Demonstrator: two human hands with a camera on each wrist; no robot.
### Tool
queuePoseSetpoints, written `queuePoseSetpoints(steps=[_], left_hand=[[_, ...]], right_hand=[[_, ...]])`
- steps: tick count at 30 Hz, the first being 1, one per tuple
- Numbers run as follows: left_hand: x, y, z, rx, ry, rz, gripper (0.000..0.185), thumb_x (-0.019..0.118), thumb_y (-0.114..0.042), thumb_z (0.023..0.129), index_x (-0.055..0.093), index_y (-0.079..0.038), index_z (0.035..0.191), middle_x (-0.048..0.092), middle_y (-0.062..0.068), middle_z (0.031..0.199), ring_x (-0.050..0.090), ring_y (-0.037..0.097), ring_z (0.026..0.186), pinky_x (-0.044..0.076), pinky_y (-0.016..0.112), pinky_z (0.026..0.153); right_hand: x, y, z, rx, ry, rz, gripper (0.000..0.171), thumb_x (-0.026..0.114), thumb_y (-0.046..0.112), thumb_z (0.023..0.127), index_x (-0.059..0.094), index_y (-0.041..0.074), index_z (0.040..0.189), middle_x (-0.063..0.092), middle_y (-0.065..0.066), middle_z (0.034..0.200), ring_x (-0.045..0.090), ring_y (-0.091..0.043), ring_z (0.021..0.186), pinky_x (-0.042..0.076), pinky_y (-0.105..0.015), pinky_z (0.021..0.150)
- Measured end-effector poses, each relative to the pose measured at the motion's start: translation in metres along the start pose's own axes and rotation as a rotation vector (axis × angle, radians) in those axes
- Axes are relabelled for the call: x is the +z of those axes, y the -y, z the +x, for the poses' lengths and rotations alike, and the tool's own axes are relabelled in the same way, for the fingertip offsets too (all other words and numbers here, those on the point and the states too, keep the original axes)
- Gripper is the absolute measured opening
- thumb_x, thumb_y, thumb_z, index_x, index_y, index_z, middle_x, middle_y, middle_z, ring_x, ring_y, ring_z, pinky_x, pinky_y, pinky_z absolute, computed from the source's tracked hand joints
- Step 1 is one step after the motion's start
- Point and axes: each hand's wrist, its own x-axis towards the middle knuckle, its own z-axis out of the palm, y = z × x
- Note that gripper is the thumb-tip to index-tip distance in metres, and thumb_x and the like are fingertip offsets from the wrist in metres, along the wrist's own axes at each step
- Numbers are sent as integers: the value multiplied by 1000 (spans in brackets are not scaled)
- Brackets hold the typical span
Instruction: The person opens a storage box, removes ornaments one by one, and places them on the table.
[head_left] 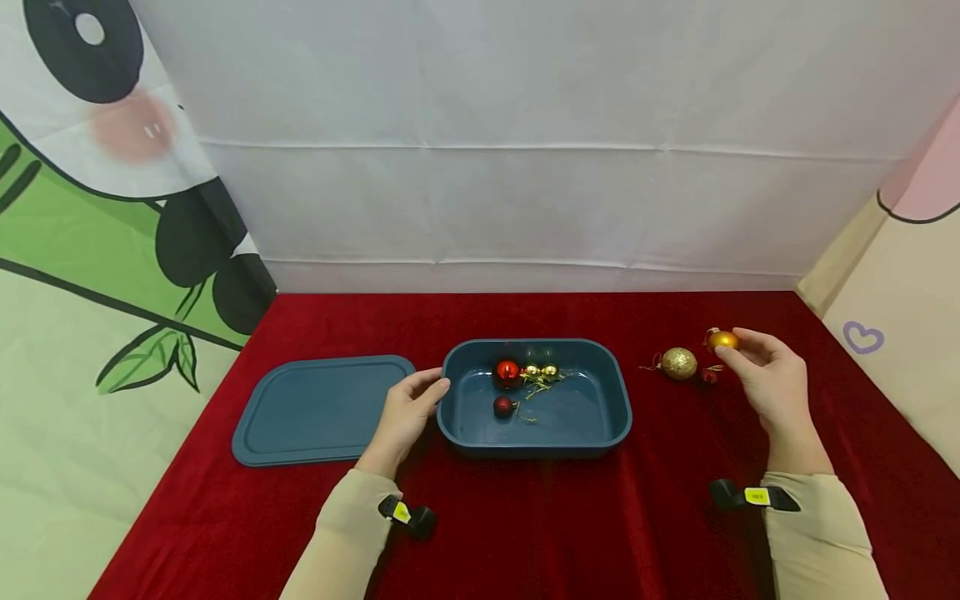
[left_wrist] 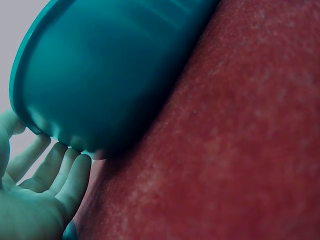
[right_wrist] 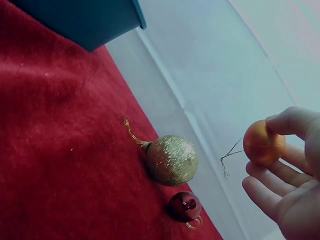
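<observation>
My right hand pinches a matte gold ball ornament between thumb and fingers, raised above the red cloth. Its thin string loop dangles free. Close by lie a glittery gold ball ornament and a small dark red ball ornament. At the left end of a blue rectangular container, my left hand holds the rim, thumb on top and fingertips against the outer wall. Inside the container are a shiny red ball, a dark red ball and two small gold balls with strings.
A flat blue lid lies left of the container, beside my left hand. Red cloth covers the table. A white sheet hangs behind it, with printed cloth on the left side.
</observation>
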Motion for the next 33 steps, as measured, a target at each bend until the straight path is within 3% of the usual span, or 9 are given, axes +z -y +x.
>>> queuePoseSetpoints(steps=[11, 24, 33], left_hand=[[0, 5, 4, 6, -16, 15, 41, 62, -28, 92, 58, -10, 129, 59, 9, 126, 57, 12, 101, 48, 24, 82], [0, 4, 3, 1, -11, 7, 42, 63, -28, 92, 58, -10, 129, 58, 10, 127, 56, 15, 104, 49, 25, 84], [0, -1, 2, -23, -6, 10, 41, 61, -25, 93, 57, -7, 130, 57, 12, 127, 56, 15, 103, 49, 25, 83]], right_hand=[[0, -12, 3, 41, 25, -56, 53, 65, 23, 89, 49, -1, 135, 51, 29, 88, 52, 16, 79, 44, -4, 66], [-2, -23, 6, 85, 17, -87, 53, 61, 20, 91, 45, -10, 132, 49, 27, 85, 52, 13, 74, 47, -6, 65], [-4, -26, 5, 117, 38, -178, 52, 61, 21, 90, 47, -9, 130, 46, 27, 82, 48, 12, 71, 45, -9, 61]])
